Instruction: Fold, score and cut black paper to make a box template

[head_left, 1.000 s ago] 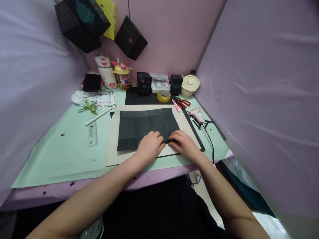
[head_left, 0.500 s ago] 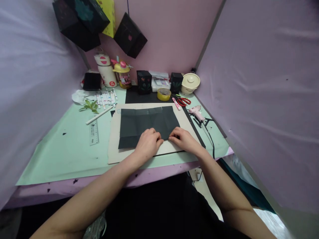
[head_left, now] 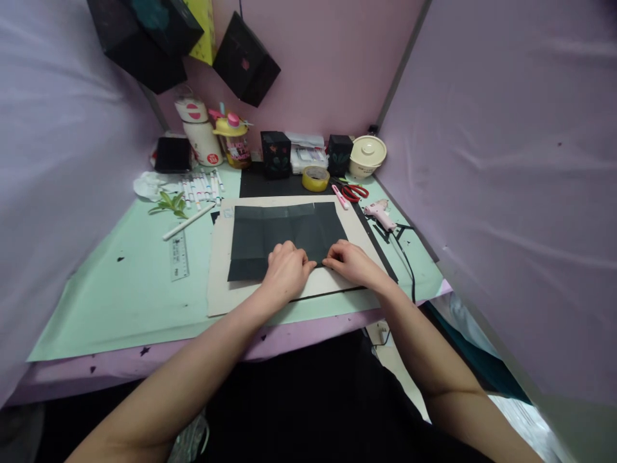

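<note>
A sheet of black paper [head_left: 284,228] with crease lines lies on a pale cardboard sheet [head_left: 241,299]. At its near edge, right of the middle, my left hand [head_left: 289,267] is closed, thumb and fingers pinching the paper's border. Close beside it, my right hand [head_left: 348,260] pinches the same edge with bent fingers. The fingertips of both hands nearly meet there. The part of the paper beneath my left hand is hidden.
A glue gun [head_left: 380,215] with a black cord lies to the right, near red-handled scissors [head_left: 354,192], a pink cutter [head_left: 340,197] and yellow tape [head_left: 315,179]. Markers [head_left: 200,188], a white stick [head_left: 189,221] and a ruler [head_left: 179,258] lie left. Black boxes [head_left: 276,155] stand behind.
Both hands stay at the near edge of the black paper, their fingers shifting slightly along it with thumbs drawn closer together. The whole view has tilted a little.
</note>
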Demonstrator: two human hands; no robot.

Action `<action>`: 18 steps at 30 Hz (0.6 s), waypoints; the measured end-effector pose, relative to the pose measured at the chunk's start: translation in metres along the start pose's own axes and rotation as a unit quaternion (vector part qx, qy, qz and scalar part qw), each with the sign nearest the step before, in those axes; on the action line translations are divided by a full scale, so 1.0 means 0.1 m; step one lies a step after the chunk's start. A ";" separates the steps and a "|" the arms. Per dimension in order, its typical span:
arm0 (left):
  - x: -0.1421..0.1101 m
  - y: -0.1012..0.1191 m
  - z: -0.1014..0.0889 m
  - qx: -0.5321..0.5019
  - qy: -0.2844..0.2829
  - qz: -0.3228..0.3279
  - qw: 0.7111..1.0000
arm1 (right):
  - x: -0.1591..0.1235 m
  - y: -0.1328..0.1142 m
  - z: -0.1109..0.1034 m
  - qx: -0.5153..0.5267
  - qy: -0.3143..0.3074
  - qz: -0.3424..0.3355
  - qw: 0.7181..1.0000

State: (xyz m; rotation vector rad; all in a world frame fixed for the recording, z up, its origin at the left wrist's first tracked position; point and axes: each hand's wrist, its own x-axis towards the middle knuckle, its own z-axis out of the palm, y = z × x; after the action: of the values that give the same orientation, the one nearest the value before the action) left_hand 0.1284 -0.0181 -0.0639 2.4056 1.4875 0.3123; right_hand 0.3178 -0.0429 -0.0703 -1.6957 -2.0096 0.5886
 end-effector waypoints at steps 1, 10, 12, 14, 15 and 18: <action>0.00 0.01 0.00 0.004 -0.002 -0.002 1.000 | 0.00 0.00 0.00 0.000 0.000 0.001 1.000; 0.01 -0.01 0.00 0.007 -0.011 -0.016 1.000 | 0.00 -0.01 0.01 -0.001 0.000 0.012 1.000; 0.02 -0.01 0.00 0.007 -0.007 -0.018 1.000 | 0.00 -0.02 0.01 -0.005 0.000 0.013 1.000; 0.02 -0.02 0.01 0.006 -0.007 -0.021 1.000 | 0.00 -0.03 0.01 -0.009 -0.001 0.017 1.000; 0.02 -0.02 0.01 0.005 -0.008 -0.022 1.000 | 0.00 -0.04 0.01 -0.010 -0.002 0.019 1.000; 0.02 -0.01 0.01 0.002 -0.012 -0.024 1.000 | 0.01 -0.06 -0.01 -0.012 -0.009 0.021 1.000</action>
State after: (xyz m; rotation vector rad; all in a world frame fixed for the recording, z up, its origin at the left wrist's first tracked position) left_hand 0.1288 -0.0160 -0.0652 2.3648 1.5335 0.2698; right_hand 0.3138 -0.0430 -0.0664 -1.7561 -2.0051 0.5972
